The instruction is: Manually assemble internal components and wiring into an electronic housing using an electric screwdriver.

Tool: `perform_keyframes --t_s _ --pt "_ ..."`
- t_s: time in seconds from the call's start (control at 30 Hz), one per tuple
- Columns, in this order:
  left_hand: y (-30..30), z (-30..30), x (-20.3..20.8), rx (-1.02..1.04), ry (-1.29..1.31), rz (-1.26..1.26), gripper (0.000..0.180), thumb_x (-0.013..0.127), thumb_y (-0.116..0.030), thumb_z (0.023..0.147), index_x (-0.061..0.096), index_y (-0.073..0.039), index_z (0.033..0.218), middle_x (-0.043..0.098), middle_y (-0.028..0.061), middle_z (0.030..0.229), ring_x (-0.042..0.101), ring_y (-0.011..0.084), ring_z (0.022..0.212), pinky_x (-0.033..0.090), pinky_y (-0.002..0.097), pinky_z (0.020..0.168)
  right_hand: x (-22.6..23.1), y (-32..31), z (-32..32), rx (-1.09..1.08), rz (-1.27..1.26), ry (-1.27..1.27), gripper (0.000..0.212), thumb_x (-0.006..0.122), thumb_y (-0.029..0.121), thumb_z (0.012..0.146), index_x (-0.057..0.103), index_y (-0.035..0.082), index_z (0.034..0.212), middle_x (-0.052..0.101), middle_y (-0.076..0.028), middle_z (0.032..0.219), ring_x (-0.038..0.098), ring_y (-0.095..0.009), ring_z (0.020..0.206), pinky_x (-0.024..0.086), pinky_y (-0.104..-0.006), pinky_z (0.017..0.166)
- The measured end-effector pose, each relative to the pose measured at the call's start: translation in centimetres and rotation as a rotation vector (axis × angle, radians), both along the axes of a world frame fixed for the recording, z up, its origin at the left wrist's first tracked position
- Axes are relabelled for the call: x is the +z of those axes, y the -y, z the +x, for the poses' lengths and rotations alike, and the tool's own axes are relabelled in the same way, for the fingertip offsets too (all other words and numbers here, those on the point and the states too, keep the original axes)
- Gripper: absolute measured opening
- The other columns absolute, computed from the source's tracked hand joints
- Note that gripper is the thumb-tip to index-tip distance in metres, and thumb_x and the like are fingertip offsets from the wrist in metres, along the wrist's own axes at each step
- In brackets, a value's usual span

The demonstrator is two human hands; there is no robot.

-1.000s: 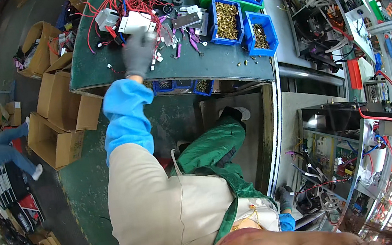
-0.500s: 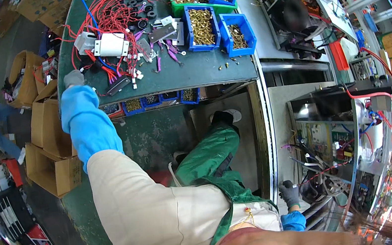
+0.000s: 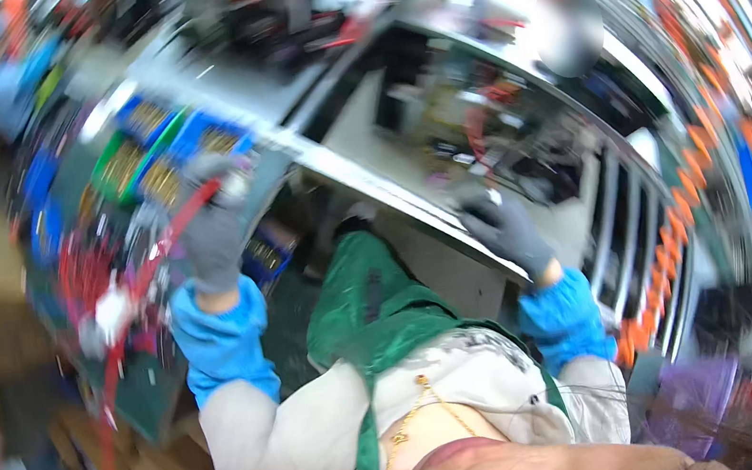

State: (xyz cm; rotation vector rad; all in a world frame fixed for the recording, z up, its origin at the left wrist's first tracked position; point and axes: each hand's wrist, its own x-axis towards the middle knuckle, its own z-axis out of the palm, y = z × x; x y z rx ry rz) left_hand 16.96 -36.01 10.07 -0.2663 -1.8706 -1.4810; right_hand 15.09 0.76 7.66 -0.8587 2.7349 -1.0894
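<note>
Cable (image 3: 171,229), a red one, slants across the bench in a blurry streak; its upper end is at the left hand by the near edge, and the rest trails past the bench's left edge. Bench (image 3: 147,394) itself is green and sits at an angle; along its right edge there's a pale metal rail (image 3: 389,190); a heap of red wires (image 3: 85,274) is smeared over the left part. Left hand (image 3: 212,244), grey-gloved, is near the bench's near right corner, fingers seemingly closed round the cable, though blur hides the exact grip; right hand (image 3: 502,225), same glove, is beside the rail with fingers bent, can't tell if it's pinching anything; blue bins (image 3: 186,140) and a green bin (image 3: 170,133) of brassy bits stand toward the right edge; smallest is a white part (image 3: 113,315) by the cable.
</note>
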Motion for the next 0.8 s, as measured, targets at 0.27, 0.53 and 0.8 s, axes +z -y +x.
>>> perform_keyframes --t_s 0.27,0.53,0.8 --pt "-22.9 -3.6 2.3 -0.784 0.002 -0.240 0.019 0.069 -0.004 0.074 0.065 -0.008 0.091 0.058 0.0083 0.081 0.058 0.0203 0.073 0.048 0.0308 0.065 5.5 -3.4 4.2 -0.347 0.147 -0.714 0.036 0.063 0.014 0.078 0.057 0.011 0.113 0.061 -0.010 0.089 0.062 -0.026 0.074 0.050 -0.0356 0.061" --pt "-30.6 -5.7 2.1 -1.057 -0.011 -0.379 0.015 0.063 -0.009 0.080 0.065 -0.006 0.094 0.061 0.0096 0.082 0.059 0.0215 0.077 0.046 0.0307 0.067 4.1 -8.4 6.4 -0.852 0.330 -0.638 0.021 0.067 0.014 0.073 0.067 0.014 0.094 0.060 -0.005 0.086 0.060 -0.021 0.078 0.049 -0.0344 0.059" --pt "-32.7 -12.7 7.6 -0.812 -0.162 -0.395 0.033 0.063 -0.001 0.076 0.061 -0.005 0.109 0.064 0.0124 0.098 0.065 0.0207 0.082 0.052 0.0302 0.072 3.3 -17.5 6.4 -1.144 0.180 -0.723 0.023 0.065 0.003 0.075 0.067 0.009 0.097 0.059 -0.008 0.081 0.060 -0.025 0.071 0.048 -0.0327 0.059"
